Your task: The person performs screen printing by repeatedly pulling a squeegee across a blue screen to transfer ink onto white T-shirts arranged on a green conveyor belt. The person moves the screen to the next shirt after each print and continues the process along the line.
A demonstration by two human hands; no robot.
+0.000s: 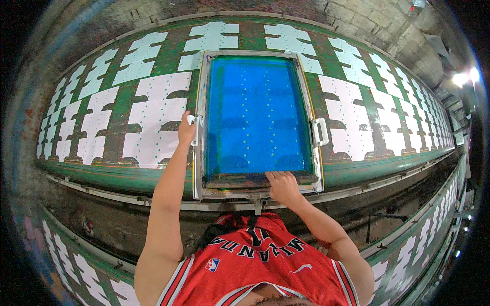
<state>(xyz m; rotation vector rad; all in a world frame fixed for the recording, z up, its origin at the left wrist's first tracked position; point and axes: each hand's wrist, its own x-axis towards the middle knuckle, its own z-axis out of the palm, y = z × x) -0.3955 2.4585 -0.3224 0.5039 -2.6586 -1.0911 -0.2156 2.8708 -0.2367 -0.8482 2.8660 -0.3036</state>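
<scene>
A screen-printing frame (200, 168) with a blue mesh (255, 107) lies on the long green table in front of me. Small pale dots run in rows down the mesh. My left hand (187, 130) is closed round the white handle (192, 122) on the frame's left side. At the frame's near end, my right hand (285, 188) has its fingers bent over a dark squeegee (235, 180), which lies across the mesh inside the frame. Part of the squeegee is hidden under that hand. A second white handle (320, 132) on the right side is untouched.
White cut fabric pieces (155, 120) with small dots lie in rows along the green table (120, 120), on both sides of the frame. A metal rail (127, 199) follows its near edge. Behind me stands another table with more pieces (89, 278). A block wall (352, 18) rises beyond.
</scene>
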